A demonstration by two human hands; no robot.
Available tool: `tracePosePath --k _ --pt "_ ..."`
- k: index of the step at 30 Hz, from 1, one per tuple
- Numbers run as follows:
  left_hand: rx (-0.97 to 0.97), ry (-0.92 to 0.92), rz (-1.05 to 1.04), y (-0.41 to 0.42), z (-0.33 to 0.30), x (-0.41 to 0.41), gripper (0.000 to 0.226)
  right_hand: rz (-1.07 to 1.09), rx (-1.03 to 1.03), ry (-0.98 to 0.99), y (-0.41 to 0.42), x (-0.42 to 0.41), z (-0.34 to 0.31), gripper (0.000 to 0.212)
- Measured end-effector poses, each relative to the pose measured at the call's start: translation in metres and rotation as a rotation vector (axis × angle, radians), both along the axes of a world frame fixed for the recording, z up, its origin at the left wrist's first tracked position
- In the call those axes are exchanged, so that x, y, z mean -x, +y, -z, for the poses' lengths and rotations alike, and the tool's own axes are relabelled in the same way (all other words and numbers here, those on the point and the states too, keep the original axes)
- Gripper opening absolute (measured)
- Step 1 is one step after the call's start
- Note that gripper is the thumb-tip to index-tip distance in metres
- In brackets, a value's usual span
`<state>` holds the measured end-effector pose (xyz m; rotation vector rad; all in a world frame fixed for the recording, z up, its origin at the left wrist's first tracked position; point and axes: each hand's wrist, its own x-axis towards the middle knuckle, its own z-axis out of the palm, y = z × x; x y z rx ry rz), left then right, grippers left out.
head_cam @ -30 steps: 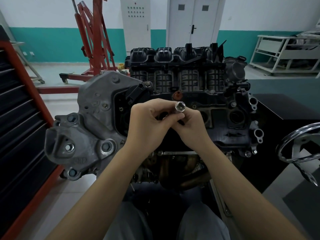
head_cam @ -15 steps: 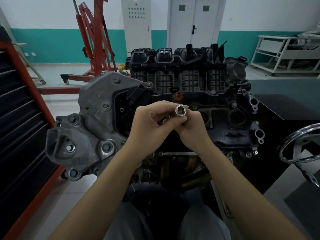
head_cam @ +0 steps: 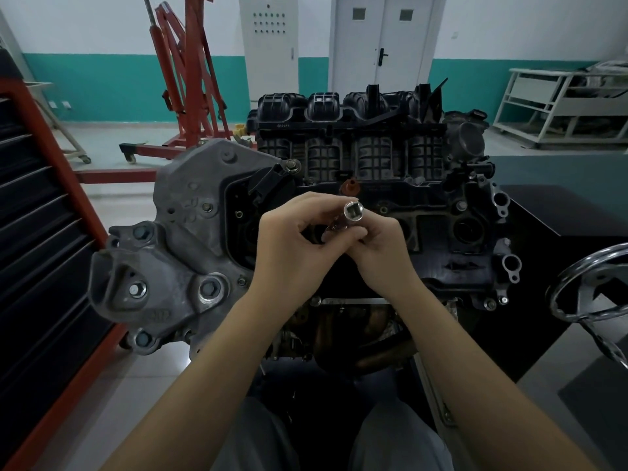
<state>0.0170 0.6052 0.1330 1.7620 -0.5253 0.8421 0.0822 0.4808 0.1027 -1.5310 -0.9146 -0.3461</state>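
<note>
A shiny metal socket [head_cam: 353,211] points its square-drive end up toward me. Both hands hold it in front of the engine [head_cam: 356,171]. My left hand [head_cam: 292,246] pinches the socket's lower part with curled fingers. My right hand [head_cam: 380,246] curls round it from the right, thumb on its side. The socket's lower end and whatever it joins are hidden by the fingers. The engine has a black ribbed intake manifold [head_cam: 350,130] on top and a grey cast bracket [head_cam: 176,249] at its left.
A red-framed tool cabinet [head_cam: 37,239] stands at my left. A red engine hoist [head_cam: 183,79] is behind the engine. A chrome handwheel [head_cam: 591,283] sits at the right, beside a black bench [head_cam: 557,212]. White shelving [head_cam: 560,107] stands far right. My knees are below.
The socket and both hands have shifted very slightly; the left fingers have re-gripped lower on it. The grip is otherwise unchanged.
</note>
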Motion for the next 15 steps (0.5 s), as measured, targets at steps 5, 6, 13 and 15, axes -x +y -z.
tracePosePath --k 5,6,13,15 --pt "0.052 0.008 0.002 -0.0001 -0.0008 0.0019 0.024 -0.029 -0.023 0.009 -0.002 -0.0017 0.0046 0.034" --pt "0.063 0.022 0.031 0.0008 -0.0008 0.0019 0.025 -0.046 -0.008 0.01 -0.0029 -0.0019 0.0044 0.036" --pt "0.04 0.063 0.082 0.0035 -0.0049 0.0027 0.027 0.016 -0.039 0.01 -0.0028 -0.0023 0.0017 0.021" --pt "0.041 0.049 0.054 0.0025 -0.0048 0.0033 0.023 -0.004 -0.035 0.001 -0.0034 -0.0016 0.0019 0.025"
